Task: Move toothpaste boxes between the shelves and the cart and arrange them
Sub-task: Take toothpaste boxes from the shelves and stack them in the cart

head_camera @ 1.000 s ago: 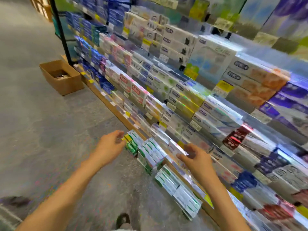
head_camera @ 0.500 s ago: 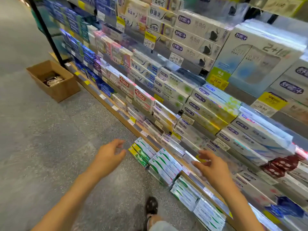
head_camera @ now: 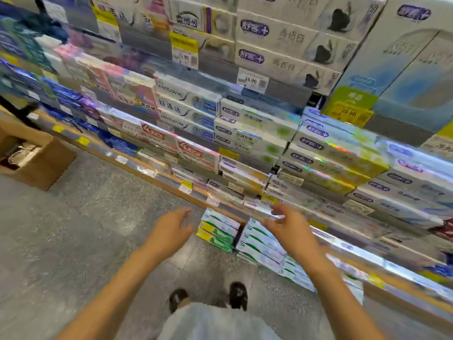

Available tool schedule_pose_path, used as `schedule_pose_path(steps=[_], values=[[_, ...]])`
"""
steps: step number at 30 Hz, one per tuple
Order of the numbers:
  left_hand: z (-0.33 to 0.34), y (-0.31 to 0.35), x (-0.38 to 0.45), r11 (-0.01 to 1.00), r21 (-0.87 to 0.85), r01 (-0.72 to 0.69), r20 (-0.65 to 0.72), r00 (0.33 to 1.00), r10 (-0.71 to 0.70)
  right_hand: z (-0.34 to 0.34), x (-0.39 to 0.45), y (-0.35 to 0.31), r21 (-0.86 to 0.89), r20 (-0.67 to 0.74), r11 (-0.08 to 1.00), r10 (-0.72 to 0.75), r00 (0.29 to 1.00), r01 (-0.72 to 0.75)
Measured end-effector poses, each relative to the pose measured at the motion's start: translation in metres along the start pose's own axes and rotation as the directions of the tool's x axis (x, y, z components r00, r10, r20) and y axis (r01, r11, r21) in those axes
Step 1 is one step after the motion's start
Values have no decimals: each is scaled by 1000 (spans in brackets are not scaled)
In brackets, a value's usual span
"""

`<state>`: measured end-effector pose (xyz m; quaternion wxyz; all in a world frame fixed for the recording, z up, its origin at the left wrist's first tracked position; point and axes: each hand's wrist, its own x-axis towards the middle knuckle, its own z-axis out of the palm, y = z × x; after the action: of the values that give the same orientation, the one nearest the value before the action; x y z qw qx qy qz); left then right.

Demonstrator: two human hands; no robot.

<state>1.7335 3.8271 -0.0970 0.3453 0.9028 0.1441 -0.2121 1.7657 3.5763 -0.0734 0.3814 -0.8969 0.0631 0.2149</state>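
hands empty, fingers spread: left hand [head_camera: 171, 229] & right hand [head_camera: 286, 227] hover just above green boxes [head_camera: 218, 231] on bottom shelf [head_camera: 343, 256].

Toothpaste boxes [head_camera: 257, 141] are sitting stacked on shelves [head_camera: 171, 184] running from far left to near right. More boxes [head_camera: 218, 229] are lying low under the nearest shelf edge. A cardboard box [head_camera: 34, 163] is standing on the floor [head_camera: 73, 229], far left.

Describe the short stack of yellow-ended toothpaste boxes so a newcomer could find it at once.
Start at the wooden bottom shelf edge and go down to the lowest row near the floor. Between the left hand and right hand sits the short stack, left of the taller white-and-green stack; its lower boxes alone have yellow ends.
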Motion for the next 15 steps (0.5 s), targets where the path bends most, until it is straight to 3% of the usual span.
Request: schedule_pose_path(steps=[9,15], values=[[-28,-70,98,931,280,-234,231,958,171,104,44,-23,-156,-14,976,150,989,-151],[34,-131,175,834,392,-387,421,882,212,191,106,34,-186,17,968,174,985,-167]])
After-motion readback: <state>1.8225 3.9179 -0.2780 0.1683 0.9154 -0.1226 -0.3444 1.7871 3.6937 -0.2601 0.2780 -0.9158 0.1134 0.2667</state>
